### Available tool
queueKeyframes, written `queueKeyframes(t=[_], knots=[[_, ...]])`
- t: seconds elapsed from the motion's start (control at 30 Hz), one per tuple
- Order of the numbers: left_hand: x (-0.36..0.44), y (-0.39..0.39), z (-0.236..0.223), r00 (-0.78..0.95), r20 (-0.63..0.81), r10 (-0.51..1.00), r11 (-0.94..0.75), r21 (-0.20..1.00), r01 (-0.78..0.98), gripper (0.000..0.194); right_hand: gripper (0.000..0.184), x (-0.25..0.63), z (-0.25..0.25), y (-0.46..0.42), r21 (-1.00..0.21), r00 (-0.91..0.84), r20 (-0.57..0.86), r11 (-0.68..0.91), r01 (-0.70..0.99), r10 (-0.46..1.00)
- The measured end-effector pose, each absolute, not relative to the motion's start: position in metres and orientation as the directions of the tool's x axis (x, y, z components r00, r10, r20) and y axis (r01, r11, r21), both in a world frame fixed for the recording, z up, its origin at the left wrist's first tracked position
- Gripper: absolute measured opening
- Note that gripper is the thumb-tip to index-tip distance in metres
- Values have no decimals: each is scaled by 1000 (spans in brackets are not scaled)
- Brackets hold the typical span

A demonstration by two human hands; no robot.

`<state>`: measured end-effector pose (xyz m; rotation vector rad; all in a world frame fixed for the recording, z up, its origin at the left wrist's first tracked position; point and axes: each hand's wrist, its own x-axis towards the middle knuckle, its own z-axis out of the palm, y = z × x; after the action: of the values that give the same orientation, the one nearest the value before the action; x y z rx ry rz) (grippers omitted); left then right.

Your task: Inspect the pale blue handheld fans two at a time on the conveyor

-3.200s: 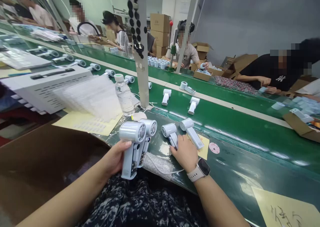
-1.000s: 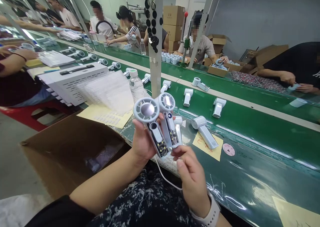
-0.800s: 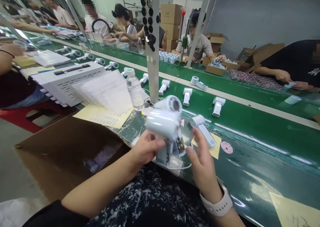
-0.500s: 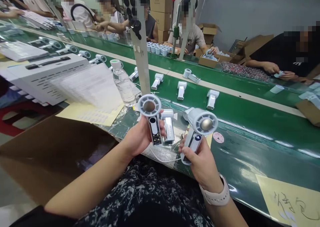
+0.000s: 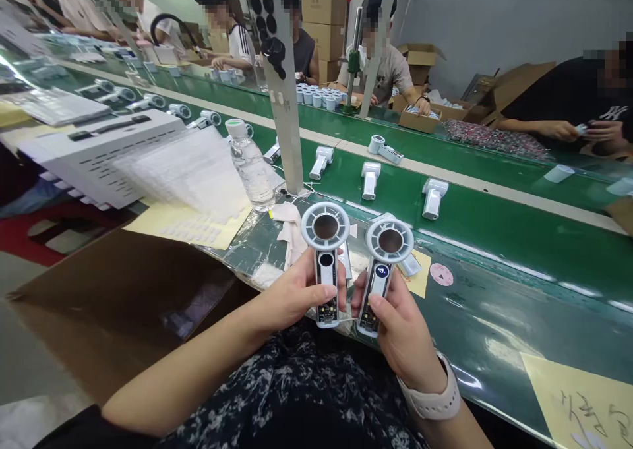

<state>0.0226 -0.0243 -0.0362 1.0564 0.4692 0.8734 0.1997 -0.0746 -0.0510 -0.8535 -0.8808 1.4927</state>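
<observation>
White plastic in both grips: your left hand [image 5: 297, 297] was clamped on a handheld fan [image 5: 326, 284], and your right hand [image 5: 400, 327] was clamped on a second handheld fan [image 5: 377, 297]. Your hands were close together, with a thumb across the front of each handle. Both fans stood upright and just apart, their long axes pointing away from you. Their ring heads were up and facing you, with the handles down in your palms. A small blue display [image 5: 382, 271] was lit on the second fan, but its digits were too small to read for sure. A smartwatch [image 5: 429, 401] sat on your right wrist, and dark patterned fabric [image 5: 297, 386] covered your lap below. Just past the fans lay a crumpled white cloth [image 5: 290, 238]. Further left stood a plastic water bottle [image 5: 250, 165], beside clear sheets [image 5: 182, 172] resting on yellow paper [image 5: 185, 230]. More fans [image 5: 432, 197] lay along the green desk [image 5: 494, 238], and a cardboard box [image 5: 113, 304] sat open at your left. Across the desk, a co-worker's hands [image 5: 601, 132] held something small.
</observation>
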Motion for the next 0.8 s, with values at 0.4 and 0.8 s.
queueKeyframes(t=[0.4, 0.8], knots=[[24, -25, -36, 606, 19, 795, 315, 842, -439, 40, 36, 193, -47, -73, -842, -141, -133, -187, -506, 981], [26, -18, -42, 450, -31, 893, 279, 821, -498, 32, 27, 192, -63, -77, -861, -85, -181, -199, -469, 980]])
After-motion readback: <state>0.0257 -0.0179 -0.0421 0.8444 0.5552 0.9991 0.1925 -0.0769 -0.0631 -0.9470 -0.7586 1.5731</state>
